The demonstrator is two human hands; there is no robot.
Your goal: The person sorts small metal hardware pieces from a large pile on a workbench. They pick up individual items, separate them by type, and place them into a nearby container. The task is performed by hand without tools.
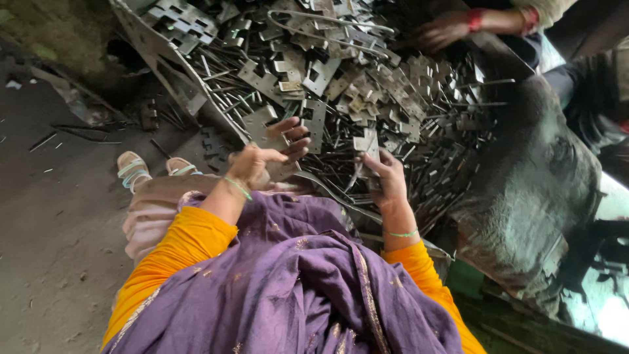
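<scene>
**Sorting Station: Hands at the Scrap Pile**

My left hand [265, 157] is closed on a flat grey stamped metal plate with square cut-outs [265, 128], thumb under, fingers curled over its near edge. My right hand [386, 177] pinches a smaller pale metal bracket [365, 143], held upright just above the heap. Both pieces sit at the near rim of the large pile of grey punched plates and thin steel rods [367, 85], directly in front of my knees.

Judgement: the edges look sharp and the rods tangle with the plates, so I should lift each piece straight up, grip by the flat faces and keep my fingertips clear of the cut-outs.

A second person's hand with a red wristband [445, 29] works the far side, well apart from mine. My sandalled feet [154, 167] rest left of the pile.
</scene>
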